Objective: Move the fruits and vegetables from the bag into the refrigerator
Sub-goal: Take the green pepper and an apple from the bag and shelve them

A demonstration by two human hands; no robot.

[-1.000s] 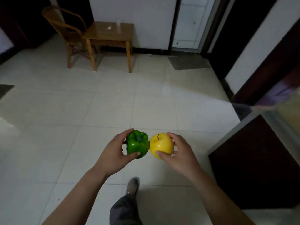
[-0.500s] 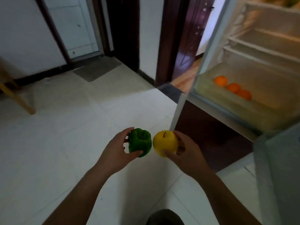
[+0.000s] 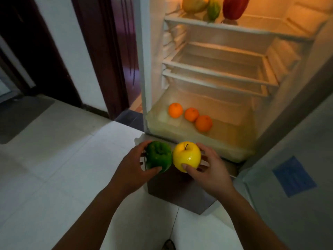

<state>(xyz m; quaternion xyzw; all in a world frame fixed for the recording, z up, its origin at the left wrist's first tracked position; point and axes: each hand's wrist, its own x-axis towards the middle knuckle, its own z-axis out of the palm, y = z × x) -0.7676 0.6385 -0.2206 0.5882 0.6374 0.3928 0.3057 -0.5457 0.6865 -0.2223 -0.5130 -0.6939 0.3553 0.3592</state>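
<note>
My left hand (image 3: 132, 169) grips a green bell pepper (image 3: 158, 156). Pressed against it on the right is a yellow apple (image 3: 186, 156), held in my right hand (image 3: 210, 170). Both hover just in front of the open refrigerator (image 3: 221, 73), below its bottom drawer (image 3: 232, 136). Three oranges (image 3: 191, 114) lie in that drawer. On the top shelf sit a yellowish fruit (image 3: 193, 4), a green vegetable (image 3: 213, 9) and a red pepper (image 3: 234, 7). The two middle shelves hold nothing. No bag is in view.
The refrigerator door (image 3: 295, 177) stands open at the right, with a blue sticker (image 3: 293, 175) on it. A dark wooden door frame (image 3: 106, 56) and a white wall are at the left. A grey mat (image 3: 19, 118) lies on the tiled floor.
The view has swung right from the room with a chair and table to face the open refrigerator. Both hands still hold the pepper and apple, now nearer the bottom drawer.
</note>
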